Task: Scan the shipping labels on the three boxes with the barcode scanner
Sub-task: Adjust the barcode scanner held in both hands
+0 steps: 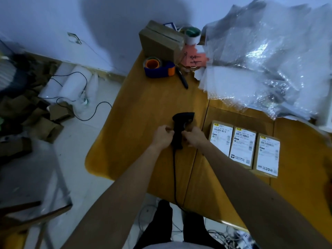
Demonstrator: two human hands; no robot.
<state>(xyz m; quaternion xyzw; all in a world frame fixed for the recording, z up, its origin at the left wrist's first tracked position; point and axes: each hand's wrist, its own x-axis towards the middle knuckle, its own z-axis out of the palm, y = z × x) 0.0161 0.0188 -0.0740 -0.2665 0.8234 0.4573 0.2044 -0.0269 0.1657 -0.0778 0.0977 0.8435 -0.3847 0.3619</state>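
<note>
A black barcode scanner (180, 124) lies on the wooden table (143, 112), its head pointing away from me and its black cable running back over the near edge. My left hand (162, 134) touches the left side of its handle with curled fingers. My right hand (195, 136) touches the right side. I cannot tell whether either hand grips it. Three flat cardboard boxes lie side by side just right of my hands, each with a white shipping label facing up: left box (221, 136), middle box (242, 146), right box (267, 153).
A blue and orange tape dispenser (159, 67), a black pen (182, 79), a stack of cardboard boxes (161, 42), a tape roll (192, 35) and pink notes (195, 59) sit at the far end. Crumpled bubble wrap (265, 65) covers the far right. Cardboard scraps and cables litter the floor at left.
</note>
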